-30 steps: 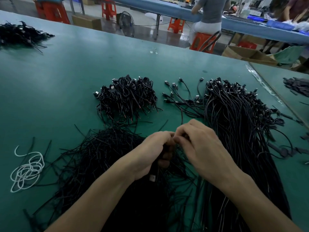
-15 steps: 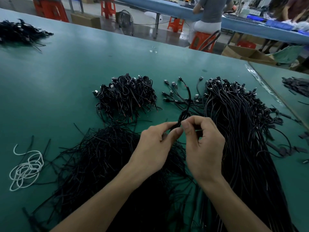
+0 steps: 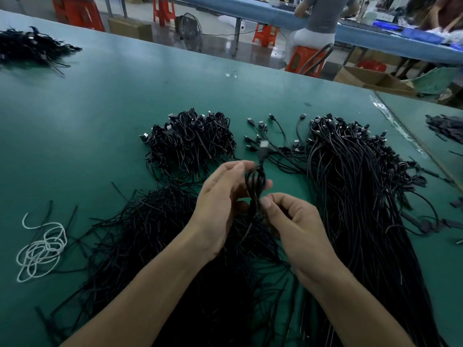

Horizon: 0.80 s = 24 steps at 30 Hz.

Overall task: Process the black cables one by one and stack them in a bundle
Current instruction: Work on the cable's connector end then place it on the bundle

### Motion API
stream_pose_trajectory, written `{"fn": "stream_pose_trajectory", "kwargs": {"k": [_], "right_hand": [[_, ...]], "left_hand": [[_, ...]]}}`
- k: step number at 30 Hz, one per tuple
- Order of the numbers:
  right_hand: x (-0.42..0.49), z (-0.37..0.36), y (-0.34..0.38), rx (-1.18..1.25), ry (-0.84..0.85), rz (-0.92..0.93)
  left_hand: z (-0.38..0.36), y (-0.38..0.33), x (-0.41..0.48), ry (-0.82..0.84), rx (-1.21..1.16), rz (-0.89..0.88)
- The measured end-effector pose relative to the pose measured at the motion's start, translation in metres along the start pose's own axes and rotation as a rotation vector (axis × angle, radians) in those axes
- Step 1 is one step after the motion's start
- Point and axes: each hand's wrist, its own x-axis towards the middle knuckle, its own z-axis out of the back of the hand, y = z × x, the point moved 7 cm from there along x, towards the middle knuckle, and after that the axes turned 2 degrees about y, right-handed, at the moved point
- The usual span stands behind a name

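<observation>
Folded cable (image 3: 255, 186) is held up off the surface (image 3: 100, 108), about mid-way between near and far edge, with its plug (image 3: 264, 145) sticking up on top

Left hand (image 3: 220, 204): fingers nearly straight, the loops just lie against them, no real clamp. Right hand (image 3: 298, 226): curled, thumb and forefinger pinch the lower end of the loops. So only one pinch really keeps the fold together

Risks, as I judge them:
- the right pinch slips, the loops spring apart and the cable has to be refolded; the stiff jacket and the loose left support make this likely
- a thin tail hangs from the fold into the short wires (image 3: 150, 234) spread under both hands towards the near edge; it could snag there and drag strands up, or pull the fold out of shape
- the plug end is free and top-heavy, so it may flop over and loosen the top loop
- the bundle (image 3: 190, 144) of done pieces sits just beyond the hands, already high and ragged; a careless drop could make pieces roll off or hook into sticking-out ends
- the long cables (image 3: 355, 196) towards the right edge lie close to the right wrist, and a sweep of the arm could pull some across into the work spot

White cord (image 3: 40, 249) near the left edge is well apart, no issue
</observation>
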Motion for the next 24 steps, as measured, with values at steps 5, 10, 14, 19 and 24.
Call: {"fn": "stream_pose_trajectory", "kwargs": {"k": [5, 10, 14, 19, 24], "right_hand": [[0.004, 0.018, 0.001, -0.068, -0.013, -0.025], [0.012, 0.031, 0.009, -0.144, -0.124, 0.059], [0.01, 0.029, 0.02, -0.236, -0.166, 0.16], [0.003, 0.024, 0.026, -0.316, -0.149, 0.249], [0.003, 0.018, 0.028, -0.309, -0.083, 0.275]], "left_hand": [[-0.007, -0.011, -0.002, 0.124, 0.257, -0.104], [-0.014, -0.006, -0.005, 0.198, 0.536, -0.188], [-0.015, 0.006, -0.007, 0.162, 0.67, -0.186], [-0.005, 0.003, -0.005, -0.01, 0.603, -0.09], [-0.009, 0.013, -0.006, 0.075, 0.038, 0.21]]}}
